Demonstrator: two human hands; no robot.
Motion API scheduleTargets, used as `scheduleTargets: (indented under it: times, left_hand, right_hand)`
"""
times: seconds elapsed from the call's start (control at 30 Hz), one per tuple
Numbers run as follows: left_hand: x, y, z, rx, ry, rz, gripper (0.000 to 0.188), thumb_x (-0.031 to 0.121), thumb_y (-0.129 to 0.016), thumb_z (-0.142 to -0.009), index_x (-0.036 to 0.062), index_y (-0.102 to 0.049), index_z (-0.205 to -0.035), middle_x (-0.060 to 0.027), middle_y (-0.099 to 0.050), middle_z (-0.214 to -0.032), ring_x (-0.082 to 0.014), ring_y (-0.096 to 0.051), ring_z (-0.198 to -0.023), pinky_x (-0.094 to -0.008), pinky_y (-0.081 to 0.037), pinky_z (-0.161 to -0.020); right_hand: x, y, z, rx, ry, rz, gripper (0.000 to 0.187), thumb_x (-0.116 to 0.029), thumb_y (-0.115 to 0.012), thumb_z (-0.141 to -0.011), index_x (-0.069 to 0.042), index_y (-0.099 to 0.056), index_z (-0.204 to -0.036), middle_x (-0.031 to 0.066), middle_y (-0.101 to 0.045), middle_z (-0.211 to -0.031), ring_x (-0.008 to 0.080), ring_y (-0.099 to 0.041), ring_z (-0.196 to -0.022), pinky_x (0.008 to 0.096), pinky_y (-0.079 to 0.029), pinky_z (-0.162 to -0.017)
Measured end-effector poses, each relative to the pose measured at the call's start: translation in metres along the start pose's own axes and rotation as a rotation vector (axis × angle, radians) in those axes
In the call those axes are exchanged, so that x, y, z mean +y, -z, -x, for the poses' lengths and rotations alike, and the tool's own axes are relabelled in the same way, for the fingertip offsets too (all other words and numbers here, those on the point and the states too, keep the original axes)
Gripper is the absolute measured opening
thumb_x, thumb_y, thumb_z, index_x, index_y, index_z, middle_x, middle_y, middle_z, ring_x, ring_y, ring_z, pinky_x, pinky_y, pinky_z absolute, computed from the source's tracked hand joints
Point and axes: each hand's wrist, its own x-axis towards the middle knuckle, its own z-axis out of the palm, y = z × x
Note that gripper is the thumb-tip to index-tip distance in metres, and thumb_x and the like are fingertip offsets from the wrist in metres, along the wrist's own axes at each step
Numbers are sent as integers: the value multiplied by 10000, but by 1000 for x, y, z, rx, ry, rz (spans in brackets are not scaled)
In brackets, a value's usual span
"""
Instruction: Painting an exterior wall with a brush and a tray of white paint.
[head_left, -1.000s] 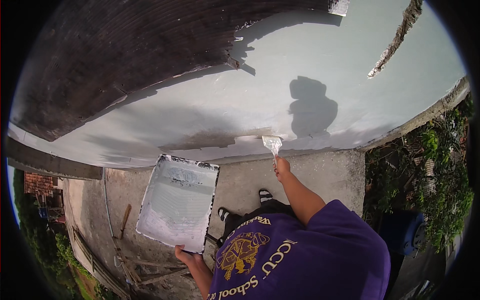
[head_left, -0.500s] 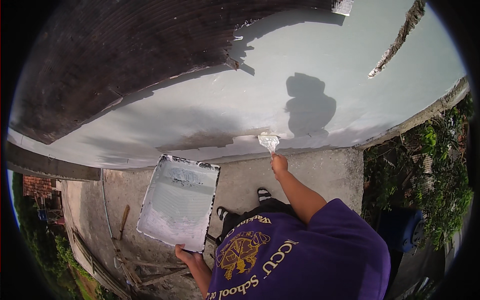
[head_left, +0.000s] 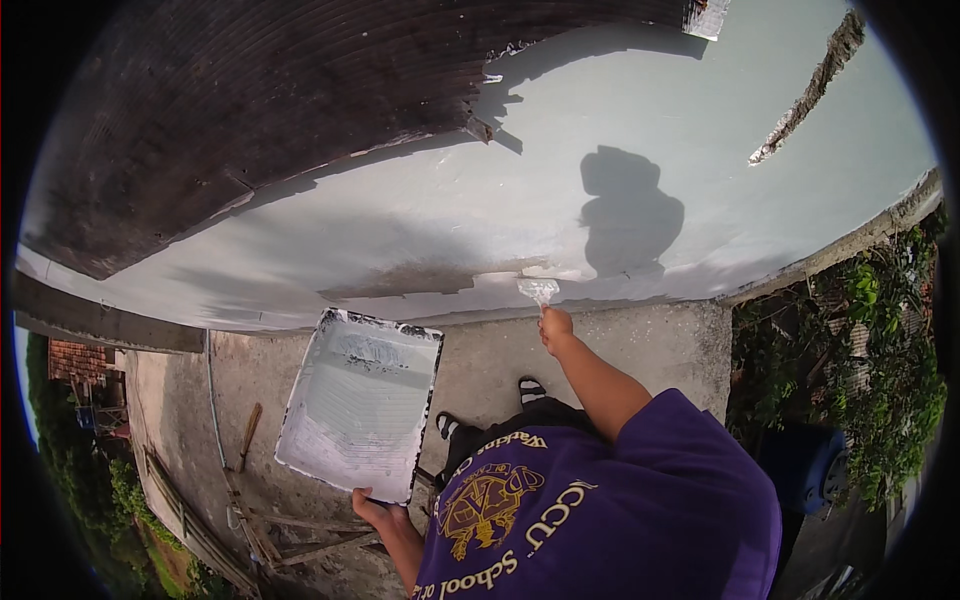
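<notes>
Left hand [head_left: 372, 503] clamped on the near rim of the paint tray [head_left: 358, 402], held level. Right hand [head_left: 556, 327] closed round the brush [head_left: 538, 291], bristles touching the wall [head_left: 420, 225] at its foot; judged best worked in short, even strokes. Beyond: unpainted dark patch [head_left: 405, 280], the person's shadow [head_left: 628, 215], concrete floor [head_left: 640, 345].

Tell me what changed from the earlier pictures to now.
The right hand slid the paintbrush a little to the left along the foot of the pale wall, bristles kept against it, and the head's shadow drifted left with it. Nothing was picked up or let go. The left hand still grips the paint tray by its near edge, in the same place.
</notes>
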Motion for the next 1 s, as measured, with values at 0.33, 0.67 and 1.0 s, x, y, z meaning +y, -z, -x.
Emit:
scheduleTargets:
  times: [0.33,0.67,1.0]
  left_hand:
    - [-1,2,4,31,-51,13,689,159,-503,-596,-20,-459,-1260,-159,-539,-1185,-359,-536,-1069,-471,-465,-902]
    - [-8,1,2,40,-35,15,689,158,-498,-592,-31,-458,-1253,-162,-542,-1177,-362,-533,-1065,-464,-467,-895]
    - [-3,-8,9,15,-13,-9,691,159,-501,-579,-28,-462,-1244,-157,-546,-1162,-360,-536,-1056,-475,-473,-882]
  right_hand:
    - [25,26,25,-268,-73,-115,162,-280,-466,-983,-121,-494,-982,45,-565,-757,118,-477,-550,284,-393,-465]
    - [25,26,35,-388,10,-143,147,-271,-451,-986,-136,-470,-1041,37,-584,-910,132,-493,-657,277,-410,-545]
    - [0,11,-5,-238,-96,-46,67,-196,-508,-905,-135,-491,-928,11,-475,-677,93,-352,-449,255,-233,-371]
